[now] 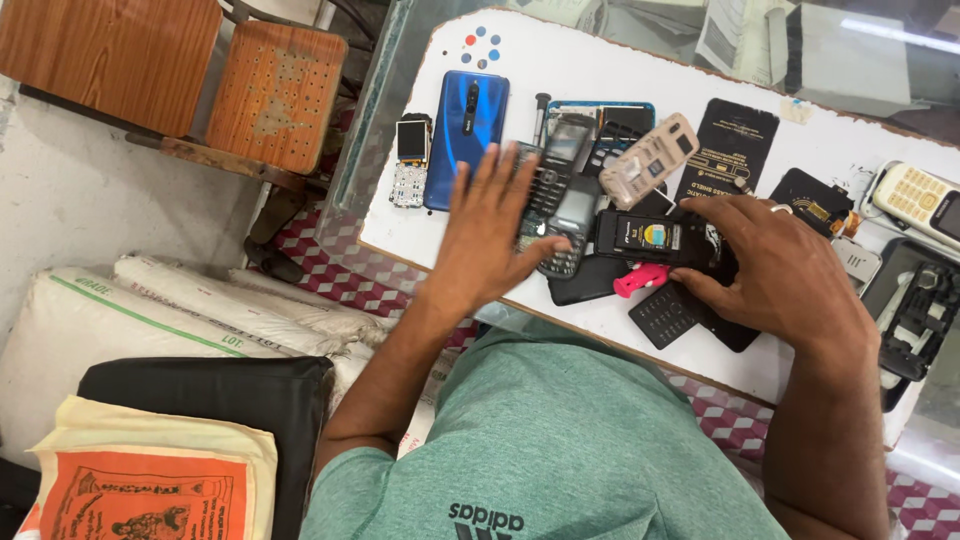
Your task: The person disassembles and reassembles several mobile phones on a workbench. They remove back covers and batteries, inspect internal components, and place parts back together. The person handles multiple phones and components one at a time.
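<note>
Green shirt nearest — R hand grips black phone (L hand flat).

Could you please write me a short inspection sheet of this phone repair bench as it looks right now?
Surface: white board on a glass counter, crowded.
Job's things: black battery under the right hand; dark keypad phones by the left hand.
Clutter: blue smartphone, beige phone shell, pink tool, loose keypad, white keypad phone.
Hands: left flat and open; right resting on the battery.
Cables: nothing seen.
Surroundings: wooden chairs, white sacks, orange printed bag.
</note>
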